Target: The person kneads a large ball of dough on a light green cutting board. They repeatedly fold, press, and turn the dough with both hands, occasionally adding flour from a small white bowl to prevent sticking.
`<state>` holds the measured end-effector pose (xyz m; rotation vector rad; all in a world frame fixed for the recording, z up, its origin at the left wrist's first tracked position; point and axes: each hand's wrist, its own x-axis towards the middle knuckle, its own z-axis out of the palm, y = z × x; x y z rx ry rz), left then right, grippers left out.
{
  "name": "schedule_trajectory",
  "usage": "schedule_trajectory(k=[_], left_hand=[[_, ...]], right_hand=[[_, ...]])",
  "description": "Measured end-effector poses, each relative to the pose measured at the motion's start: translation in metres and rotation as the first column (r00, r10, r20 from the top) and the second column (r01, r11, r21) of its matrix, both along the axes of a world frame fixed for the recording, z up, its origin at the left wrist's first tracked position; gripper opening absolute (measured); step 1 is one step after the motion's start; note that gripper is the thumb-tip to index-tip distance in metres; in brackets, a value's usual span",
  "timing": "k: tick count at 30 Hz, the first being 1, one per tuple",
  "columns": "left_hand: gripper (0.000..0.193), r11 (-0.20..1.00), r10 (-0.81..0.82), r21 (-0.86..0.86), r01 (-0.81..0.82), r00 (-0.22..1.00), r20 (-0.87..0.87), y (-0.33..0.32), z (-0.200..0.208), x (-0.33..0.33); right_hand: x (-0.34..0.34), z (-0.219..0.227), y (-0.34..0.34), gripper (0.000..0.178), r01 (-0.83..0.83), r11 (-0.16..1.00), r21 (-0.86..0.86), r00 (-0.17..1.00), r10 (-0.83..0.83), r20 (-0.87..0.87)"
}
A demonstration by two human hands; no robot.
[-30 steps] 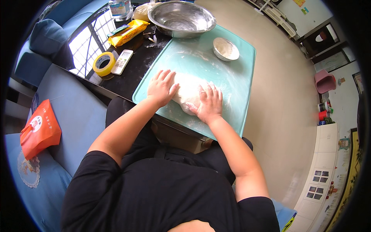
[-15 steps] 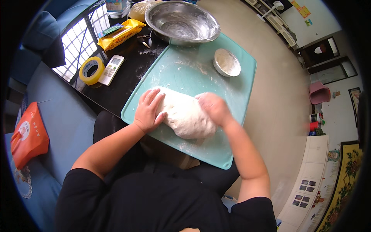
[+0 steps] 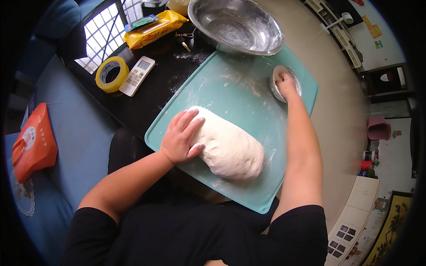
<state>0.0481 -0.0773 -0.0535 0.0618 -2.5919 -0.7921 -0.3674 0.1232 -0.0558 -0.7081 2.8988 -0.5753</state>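
A large, smooth lump of white dough (image 3: 233, 150) lies on a pale green mat (image 3: 222, 91) dusted with flour. My left hand (image 3: 183, 136) rests on the dough's left end, fingers spread out and touching its surface. Towards the far right of the mat stands a small metal bowl (image 3: 276, 84) with flour in it. My right hand (image 3: 287, 85) reaches down into this bowl, its fingers bent together in a pinch at the flour. The fingertips are partly hidden there.
A big metal basin (image 3: 235, 26) dusted with flour stands at the mat's far edge. On the dark table lie a roll of yellow tape (image 3: 112, 74), a white remote control (image 3: 137, 76) and a yellow packet (image 3: 156, 30). A blue sofa (image 3: 75, 99) with an orange bag (image 3: 35, 142) is left.
My right hand has left the dough's right end and gone far right into the small bowl. My left hand stays on the dough. The whole view has shifted slightly.
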Motion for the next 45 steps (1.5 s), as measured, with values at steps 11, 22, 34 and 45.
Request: schedule_trajectory(k=[11, 22, 34, 45], left_hand=[[0.062, 1.0, 0.029, 0.001, -0.029, 0.999, -0.017, 0.003, 0.0, -0.001], [0.06, 0.998, 0.058, -0.02, -0.059, 0.998, -0.026, 0.004, 0.002, -0.001], [0.062, 0.999, 0.052, -0.006, -0.052, 0.999, 0.0, 0.004, 0.001, 0.002], [0.058, 0.998, 0.057, -0.014, -0.058, 0.997, -0.05, 0.006, 0.0, -0.002]], right_hand=[[0.133, 0.102, -0.056, 0.027, -0.081, 0.908, -0.41, 0.704, 0.343, 0.621], [0.114, -0.003, -0.023, 0.046, -0.405, 0.89, -0.208, 0.908, 0.419, 0.023], [0.186, -0.004, -0.109, 0.056, -0.769, 0.557, 0.315, 0.551, 0.827, -0.116], [0.187, -0.006, 0.058, 0.059, -0.564, 0.73, 0.385, 0.773, 0.631, -0.066]])
